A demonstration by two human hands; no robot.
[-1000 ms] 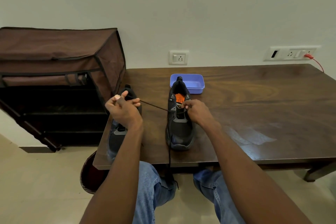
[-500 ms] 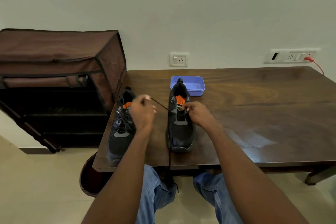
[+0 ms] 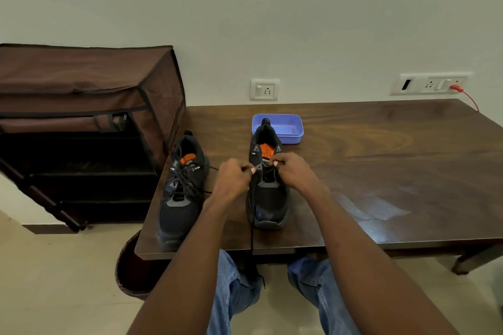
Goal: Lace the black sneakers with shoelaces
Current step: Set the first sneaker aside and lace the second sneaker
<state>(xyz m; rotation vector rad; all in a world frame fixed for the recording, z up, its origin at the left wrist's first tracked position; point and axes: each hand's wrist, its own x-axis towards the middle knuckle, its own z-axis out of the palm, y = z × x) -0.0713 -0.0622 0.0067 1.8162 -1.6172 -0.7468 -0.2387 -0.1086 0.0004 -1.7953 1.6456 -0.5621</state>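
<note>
We count two black sneakers on the table [image 3: 381, 171]. At centre-left, the left sneaker [image 3: 183, 185] looks fully laced. Our left hand [image 3: 232, 179] pinches the shoelace [image 3: 252, 215] beside the right sneaker [image 3: 268, 193] at frame centre, and our right hand [image 3: 292, 171] pinches at its eyelets. One blue tray [image 3: 283, 128] sits behind. We judge this second sneaker barely begun.

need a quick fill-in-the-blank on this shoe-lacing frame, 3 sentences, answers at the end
1. Both hands, left hand and right hand, work on the shoe that stands in front of the ____ tray.
2. The other shoe, already laced, stands nearer the table's ____ edge.
3. A loose lace hangs over the table's ____ edge toward the person's knees.

Missing words: blue; left; front
</note>
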